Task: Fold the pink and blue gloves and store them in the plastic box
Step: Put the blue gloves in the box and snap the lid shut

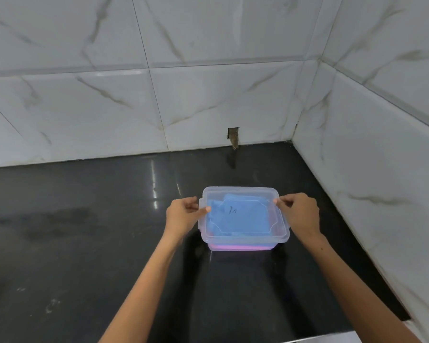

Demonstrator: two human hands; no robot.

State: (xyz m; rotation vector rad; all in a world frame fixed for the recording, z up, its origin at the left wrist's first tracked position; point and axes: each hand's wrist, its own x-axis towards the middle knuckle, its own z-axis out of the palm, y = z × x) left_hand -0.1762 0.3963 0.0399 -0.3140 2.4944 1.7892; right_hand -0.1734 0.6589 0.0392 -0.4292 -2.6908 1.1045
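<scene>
My left hand [183, 214] pinches the left edge of the clear lid [243, 214] and my right hand [299, 212] pinches its right edge, the lid lying on the plastic box [243, 246]. Inside I see the blue glove [240, 219] on top and the pink glove [240, 248] under it. The box stands on a shiny black counter [84, 243], near the corner of two white marble-tiled walls [208, 82], where a small hole [233, 136] is cut in the back one.

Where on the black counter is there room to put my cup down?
The widest bare patch of the counter is left of the plastic box, running to the tiled wall. Another strip lies behind the box, up to the hole in the wall. It is crowded at the box, where the left hand and right hand hold the lid.
</scene>
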